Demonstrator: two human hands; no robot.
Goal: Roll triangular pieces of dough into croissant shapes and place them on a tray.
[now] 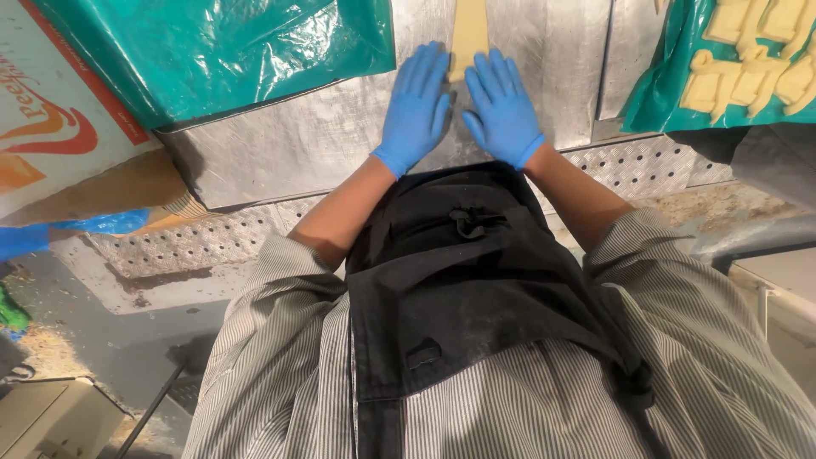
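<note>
left hand (416,106): blue glove, laid flat and unclenched on the metal table (297,144), fingertips pressed on the dough strip's left edge.
right hand (503,110): blue glove, flat, fingers spread, nothing gripped, set against the strip's right edge.
dough strip (468,30): pale, lying on the table between both hands, running to the top edge.
surroundings: teal plastic sheet (221,51) at left; cut dough pieces (756,59) on teal plastic at right.

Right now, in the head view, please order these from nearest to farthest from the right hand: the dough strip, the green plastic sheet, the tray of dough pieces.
From the right hand:
1. Dough strip, touching its fingertips, between both hands.
2. Tray of dough pieces, at upper right.
3. Green plastic sheet, at upper left, beyond the left hand.
</note>
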